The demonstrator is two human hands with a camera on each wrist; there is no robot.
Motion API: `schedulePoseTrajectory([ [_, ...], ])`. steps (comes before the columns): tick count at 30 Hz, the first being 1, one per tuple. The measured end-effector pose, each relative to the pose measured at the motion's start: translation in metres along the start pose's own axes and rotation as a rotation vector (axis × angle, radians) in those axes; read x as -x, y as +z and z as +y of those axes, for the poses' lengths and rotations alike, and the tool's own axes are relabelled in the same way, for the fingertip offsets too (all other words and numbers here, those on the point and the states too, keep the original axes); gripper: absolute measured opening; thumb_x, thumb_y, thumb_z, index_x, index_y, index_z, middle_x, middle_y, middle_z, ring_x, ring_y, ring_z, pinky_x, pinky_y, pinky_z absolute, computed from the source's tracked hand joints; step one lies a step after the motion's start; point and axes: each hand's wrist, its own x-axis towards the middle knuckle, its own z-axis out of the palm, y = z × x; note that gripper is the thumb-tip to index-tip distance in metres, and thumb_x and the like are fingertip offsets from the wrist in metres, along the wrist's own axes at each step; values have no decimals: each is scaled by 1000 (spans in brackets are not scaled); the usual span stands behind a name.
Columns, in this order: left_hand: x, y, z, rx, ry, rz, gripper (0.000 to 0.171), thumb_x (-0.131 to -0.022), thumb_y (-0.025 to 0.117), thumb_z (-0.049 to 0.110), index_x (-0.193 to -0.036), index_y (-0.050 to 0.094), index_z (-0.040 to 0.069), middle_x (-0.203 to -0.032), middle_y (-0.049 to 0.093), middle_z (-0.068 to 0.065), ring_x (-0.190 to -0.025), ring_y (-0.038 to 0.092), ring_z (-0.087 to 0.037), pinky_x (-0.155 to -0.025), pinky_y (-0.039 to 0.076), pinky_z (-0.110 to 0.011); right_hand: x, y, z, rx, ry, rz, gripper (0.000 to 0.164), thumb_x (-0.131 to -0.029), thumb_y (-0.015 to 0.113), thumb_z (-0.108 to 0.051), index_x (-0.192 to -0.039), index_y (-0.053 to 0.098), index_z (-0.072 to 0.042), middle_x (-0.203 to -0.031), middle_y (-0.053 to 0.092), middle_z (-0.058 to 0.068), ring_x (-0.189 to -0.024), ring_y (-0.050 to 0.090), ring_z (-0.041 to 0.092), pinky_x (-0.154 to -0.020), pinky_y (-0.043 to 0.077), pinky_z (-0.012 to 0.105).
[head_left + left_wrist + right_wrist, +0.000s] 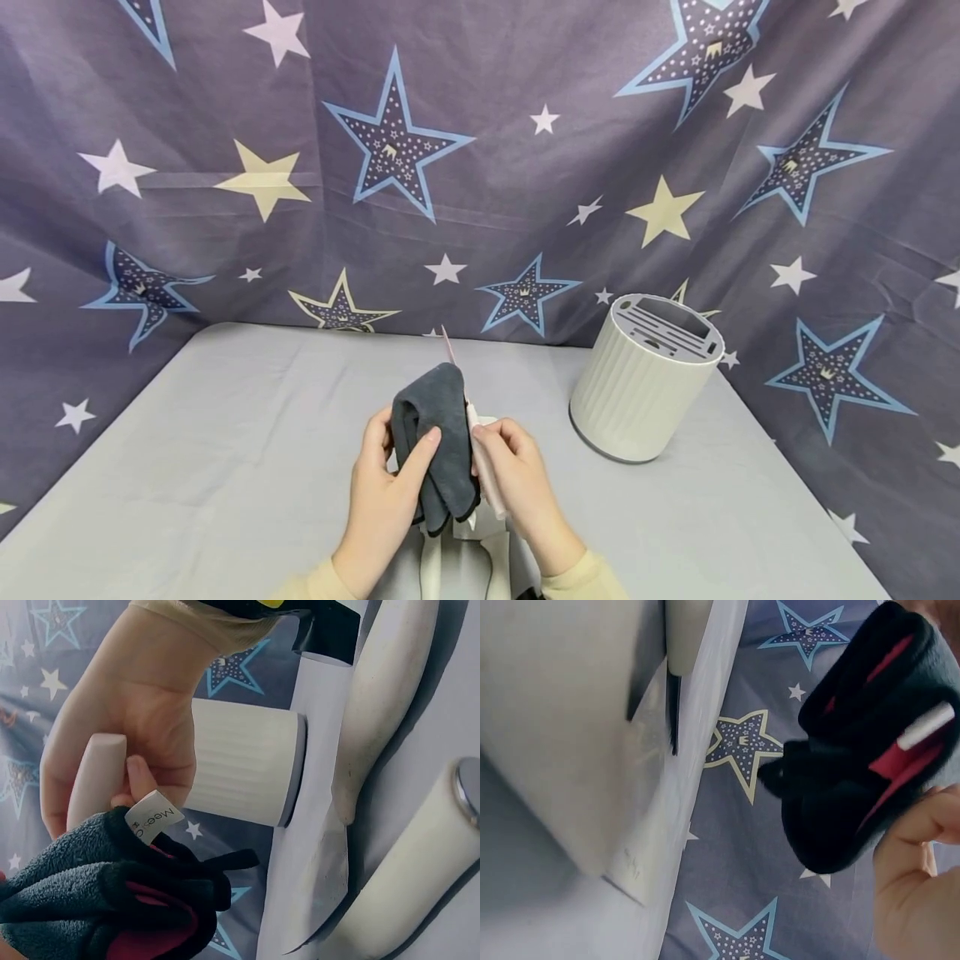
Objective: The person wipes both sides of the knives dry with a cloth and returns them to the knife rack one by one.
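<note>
In the head view my left hand [378,500] holds a folded dark grey cloth [442,442], thumb across its front. My right hand [528,483] grips a knife by its pale pinkish handle [487,471]. The thin blade [448,343] points up and away, its lower part hidden behind the cloth. From the left wrist, the handle's butt [97,769] shows in the right hand, next to the cloth [82,877] with its black edging, pink inside and white label. The right wrist view has the cloth [825,817] bunched above my left fingers [911,840].
A cream ribbed knife block [637,392] with a slotted grey top stands at the right. Below my hands lie several light-handled kitchen tools, among them a knife with a curved handle [386,697] and a thick handle with a metal end cap [420,870]. A star-patterned curtain [480,167] hangs behind.
</note>
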Motion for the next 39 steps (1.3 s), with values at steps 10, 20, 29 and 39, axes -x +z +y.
schedulePoseTrajectory([
  [10, 4, 4, 1, 41, 37, -30, 42, -94, 69, 19, -132, 52, 12, -110, 61, -9, -99, 58, -8, -66, 59, -26, 1, 3, 0, 61, -14, 26, 27, -95, 60, -21, -93, 58, 6, -61, 46, -3, -46, 41, 7, -40, 37, 20],
  [20, 8, 8, 0, 24, 21, -42, 44, -93, 70, 18, -133, 52, 19, -111, 62, -3, -96, 59, -10, -65, 59, -28, 1, 5, -2, 53, -27, 52, 24, -93, 62, -19, -87, 58, 4, -57, 42, -6, -45, 37, 5, -41, 32, 19],
  [29, 14, 11, 5, 35, 40, -46, 42, -92, 72, 13, -129, 54, 20, -104, 60, -4, -85, 60, -9, -59, 58, -29, -2, 6, 2, 42, -96, 123, 24, -92, 61, -15, -82, 56, 6, -65, 49, -4, -58, 49, 8, -54, 45, 22],
  [39, 21, 15, 8, 62, 94, -55, 40, -91, 71, 7, -127, 56, 17, -101, 60, -8, -60, 64, -9, -54, 57, -29, -2, 5, -1, 44, -98, 167, 21, -93, 57, -13, -81, 54, 4, -67, 49, -2, -58, 50, 9, -53, 45, 23],
])
